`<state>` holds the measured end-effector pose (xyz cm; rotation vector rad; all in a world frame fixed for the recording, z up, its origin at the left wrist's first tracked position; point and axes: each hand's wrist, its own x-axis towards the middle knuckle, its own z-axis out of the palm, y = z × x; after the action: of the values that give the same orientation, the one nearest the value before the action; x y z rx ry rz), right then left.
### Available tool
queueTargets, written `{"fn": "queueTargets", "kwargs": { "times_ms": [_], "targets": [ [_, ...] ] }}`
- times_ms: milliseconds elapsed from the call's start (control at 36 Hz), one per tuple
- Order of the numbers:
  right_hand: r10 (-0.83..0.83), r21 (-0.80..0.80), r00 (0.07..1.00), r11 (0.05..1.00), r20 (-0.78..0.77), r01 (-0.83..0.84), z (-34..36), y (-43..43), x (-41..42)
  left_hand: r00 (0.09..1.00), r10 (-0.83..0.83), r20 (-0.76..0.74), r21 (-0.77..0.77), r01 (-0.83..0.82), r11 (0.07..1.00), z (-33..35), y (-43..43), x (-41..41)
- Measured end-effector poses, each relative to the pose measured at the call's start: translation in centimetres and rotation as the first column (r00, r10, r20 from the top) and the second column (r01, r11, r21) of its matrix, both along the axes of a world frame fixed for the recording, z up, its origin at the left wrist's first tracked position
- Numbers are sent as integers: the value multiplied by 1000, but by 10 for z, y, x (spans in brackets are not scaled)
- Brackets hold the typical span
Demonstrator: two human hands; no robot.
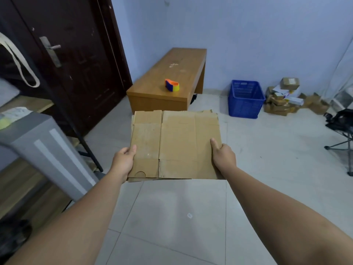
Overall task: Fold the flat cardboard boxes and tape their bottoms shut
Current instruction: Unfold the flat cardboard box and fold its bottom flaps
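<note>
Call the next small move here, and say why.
Probably carry the flat cardboard forward to the wooden bench and set it down. The left hand and right hand grip its side edges in mid-air, nothing is folded yet, and the tape dispenser sits on that bench.

— What sort of place is this?
— A plain back room used for packing parcels, I'd say. There's a dark door [76,54] at upper left, a pale tiled floor [172,217] and a bare bluish wall [248,35].
— And what shows the packing?
— A tape dispenser [172,85] on a low wooden bench [183,60] at top centre, a blue crate [245,98] and a heap of small parcels [282,100] at right, and flat cardboard boxes [175,144] in the middle.
</note>
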<state>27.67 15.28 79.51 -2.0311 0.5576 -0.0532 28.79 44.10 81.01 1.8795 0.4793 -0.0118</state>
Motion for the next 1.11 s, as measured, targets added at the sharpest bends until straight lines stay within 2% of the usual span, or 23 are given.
{"fn": "queueTargets", "kwargs": {
  "times_ms": [222, 667, 944, 1111],
  "targets": [
    [-75, -42, 997, 996, 5, 75, 3, 33, 66, 998, -57, -37, -30, 56, 998, -9, 36, 89],
    [-216, -128, 976, 967, 38, 220, 15, 136, 192, 979, -201, 31, -41, 202, 979, 7, 127, 254],
    [-219, -142, 976, 966, 1, 217, 5, 146, 262, 976, -217, -32, -41, 216, 976, -5, 137, 322],
    [-179, -144, 984, 974, -22, 174, -8, 136, 320, 984, -174, -48, -53, 172, 984, -10, 129, 371]
  ]
}}
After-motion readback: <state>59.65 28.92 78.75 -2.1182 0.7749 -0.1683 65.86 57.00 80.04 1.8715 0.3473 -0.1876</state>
